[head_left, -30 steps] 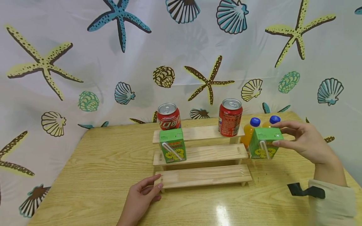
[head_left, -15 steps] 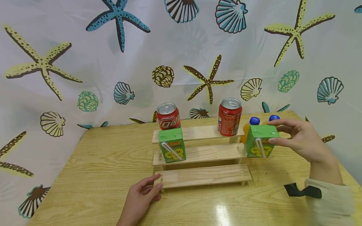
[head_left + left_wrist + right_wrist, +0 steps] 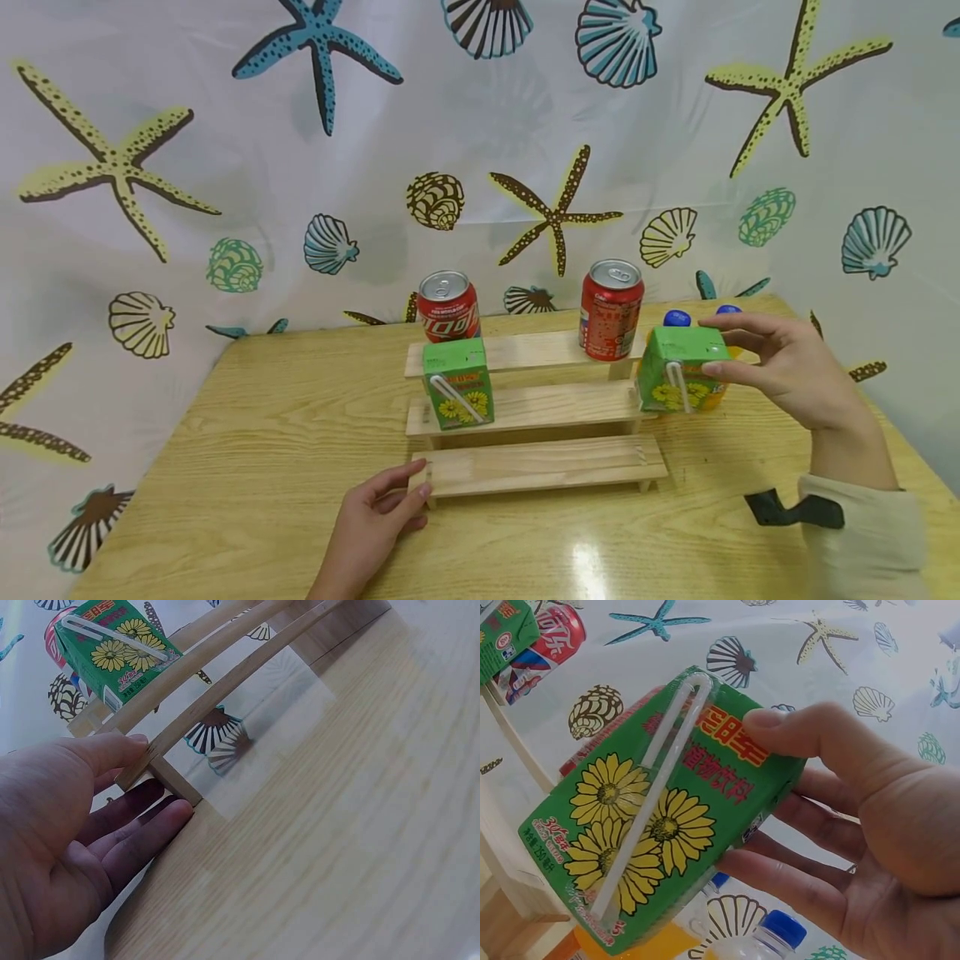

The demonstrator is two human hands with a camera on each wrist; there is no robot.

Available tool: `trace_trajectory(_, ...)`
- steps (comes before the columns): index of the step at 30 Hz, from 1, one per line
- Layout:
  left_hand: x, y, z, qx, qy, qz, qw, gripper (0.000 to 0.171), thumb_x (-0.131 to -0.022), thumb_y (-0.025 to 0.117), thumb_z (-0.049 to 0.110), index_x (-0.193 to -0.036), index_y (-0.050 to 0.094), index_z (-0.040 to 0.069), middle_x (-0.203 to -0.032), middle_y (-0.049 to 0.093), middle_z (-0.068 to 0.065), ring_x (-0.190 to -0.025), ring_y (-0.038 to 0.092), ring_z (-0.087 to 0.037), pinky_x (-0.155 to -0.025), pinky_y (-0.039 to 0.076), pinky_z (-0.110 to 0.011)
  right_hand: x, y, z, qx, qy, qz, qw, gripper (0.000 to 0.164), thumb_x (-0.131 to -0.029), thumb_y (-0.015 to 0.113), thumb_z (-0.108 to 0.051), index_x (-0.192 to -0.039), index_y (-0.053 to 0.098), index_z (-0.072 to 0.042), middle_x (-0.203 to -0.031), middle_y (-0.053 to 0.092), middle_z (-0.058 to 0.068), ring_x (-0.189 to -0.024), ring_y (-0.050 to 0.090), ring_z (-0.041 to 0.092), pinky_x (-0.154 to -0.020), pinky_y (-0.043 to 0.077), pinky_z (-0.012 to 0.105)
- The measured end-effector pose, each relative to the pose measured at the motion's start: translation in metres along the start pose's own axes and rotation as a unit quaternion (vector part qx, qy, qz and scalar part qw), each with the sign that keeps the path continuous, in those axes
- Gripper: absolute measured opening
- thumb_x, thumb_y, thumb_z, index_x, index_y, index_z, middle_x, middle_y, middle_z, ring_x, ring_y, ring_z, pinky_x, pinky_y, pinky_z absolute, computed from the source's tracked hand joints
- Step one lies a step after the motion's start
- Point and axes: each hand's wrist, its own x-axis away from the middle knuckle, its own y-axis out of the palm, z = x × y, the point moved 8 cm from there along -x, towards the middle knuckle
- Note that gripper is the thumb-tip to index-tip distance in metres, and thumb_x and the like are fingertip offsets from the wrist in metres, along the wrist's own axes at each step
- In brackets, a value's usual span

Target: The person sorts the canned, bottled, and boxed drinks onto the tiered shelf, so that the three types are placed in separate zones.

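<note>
My right hand point(image 3: 806, 371) grips a green drink carton point(image 3: 678, 371) with yellow flowers and a white straw on its front. In the right wrist view its thumb lies on the carton's front, with the other fingers at the side and behind. The carton overlaps the right end of the middle step of a three-step wooden rack point(image 3: 540, 467). My left hand point(image 3: 371, 525) holds the left end of the lowest step; in the left wrist view the thumb lies along the top and fingers reach beside the leg. A second green carton point(image 3: 459, 385) stands at the middle step's left end.
Two red cola cans, one on the left point(image 3: 447, 308) and one on the right point(image 3: 611, 310), stand on the top step. Orange drink bottles with blue caps point(image 3: 677, 319) stand right of the rack, partly hidden. A patterned cloth point(image 3: 375, 167) hangs behind the wooden table point(image 3: 262, 467).
My right hand has moved the carton left, from beside the rack to the right end of the middle step. The left hand has stayed in place.
</note>
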Motion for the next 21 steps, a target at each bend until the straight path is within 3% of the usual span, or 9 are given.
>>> trace_trajectory(12, 0.001, 0.0, 0.001, 0.003, -0.001, -0.002, 1.0, 0.041, -0.091, 0.075, 0.016, -0.13, 0.067, 0.01, -0.133, 0.062, -0.012, -0.097, 0.071, -0.016, -0.074, 0.065, -0.031, -0.007, 0.013, -0.009, -0.012, -0.019, 0.0, 1.0, 0.045, -0.086, 0.077, 0.001, -0.129, 0.065, -0.001, -0.118, 0.065, -0.012, -0.1, 0.069, 0.003, -0.074, 0.062, 0.021)
trace_trajectory(21, 0.0, 0.0, 0.001, 0.002, -0.002, -0.002, 1.0, 0.041, -0.091, 0.075, 0.015, -0.131, 0.066, 0.009, -0.135, 0.062, -0.011, -0.096, 0.071, -0.015, -0.074, 0.065, -0.032, -0.011, 0.023, -0.014, -0.026, -0.032, -0.013, 0.999, 0.045, -0.087, 0.076, -0.001, -0.131, 0.064, -0.004, -0.126, 0.065, -0.009, -0.103, 0.068, 0.003, -0.075, 0.062, 0.021)
